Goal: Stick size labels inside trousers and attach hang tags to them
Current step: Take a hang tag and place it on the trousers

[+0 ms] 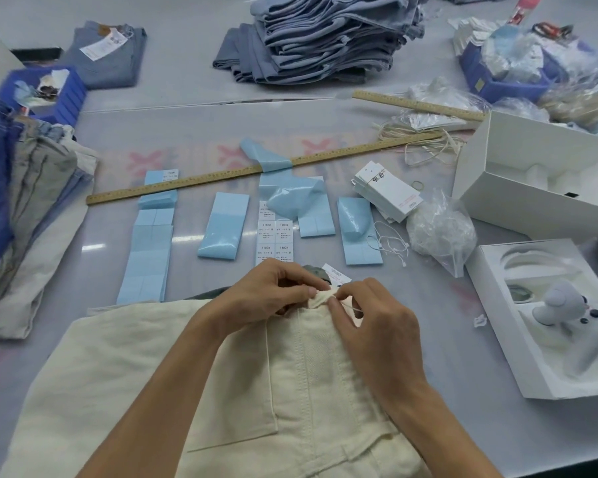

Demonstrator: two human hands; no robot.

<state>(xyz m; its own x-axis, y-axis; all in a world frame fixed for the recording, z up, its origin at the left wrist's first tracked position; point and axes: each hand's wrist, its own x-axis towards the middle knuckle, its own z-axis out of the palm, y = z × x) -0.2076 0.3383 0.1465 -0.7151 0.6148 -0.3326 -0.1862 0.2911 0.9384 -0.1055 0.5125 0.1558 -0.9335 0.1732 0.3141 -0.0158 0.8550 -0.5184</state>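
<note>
Far to the left of the fingers lies a folded pile of beige and blue trousers [32,208]. Beyond the fingers, blue label sheets [152,250] lie in rows under a long wooden ruler [256,169]; the white size labels [274,238] just past the fingertips read "1103#", the smaller print is not legible. To the right of these, a stack of white hang tags [389,193] carries black characters I cannot read, and a clear bag [439,232] lies beside it. Under both hands lie the cream trousers [221,367]. The left hand [270,288] pinches a belt loop [320,300] at the waistband. The right hand [373,312] pinches a thin white string [354,309] at the same loop. One hang tag [335,274] peeks out just behind the fingertips.
</note>
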